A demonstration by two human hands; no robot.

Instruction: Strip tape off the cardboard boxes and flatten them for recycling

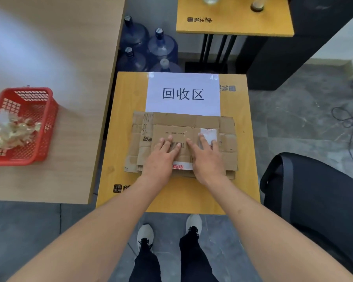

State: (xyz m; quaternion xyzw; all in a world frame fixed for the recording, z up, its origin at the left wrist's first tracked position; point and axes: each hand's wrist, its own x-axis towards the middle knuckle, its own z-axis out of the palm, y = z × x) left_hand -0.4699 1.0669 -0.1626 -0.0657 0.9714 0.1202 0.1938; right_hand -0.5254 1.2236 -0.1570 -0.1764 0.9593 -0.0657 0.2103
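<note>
The white paper sign [182,93] taped to my yellow table [122,123] reads "回收区". On the flattened cardboard [171,123] under my hands there's a barcode [176,145] and a red QR label [178,166], their print too small to read.

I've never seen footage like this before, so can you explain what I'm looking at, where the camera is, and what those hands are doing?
There is no machine here. One wide-angle camera sits on a person's head and looks down at their own arms and shoes. The left hand and right hand press flat, fingers straight, on a stack of flattened cardboard lying on a small yellow table. Nothing is gripped. Behind the cardboard is a white paper sign. On the desk to the left, a red basket holds crumpled tape.
</note>
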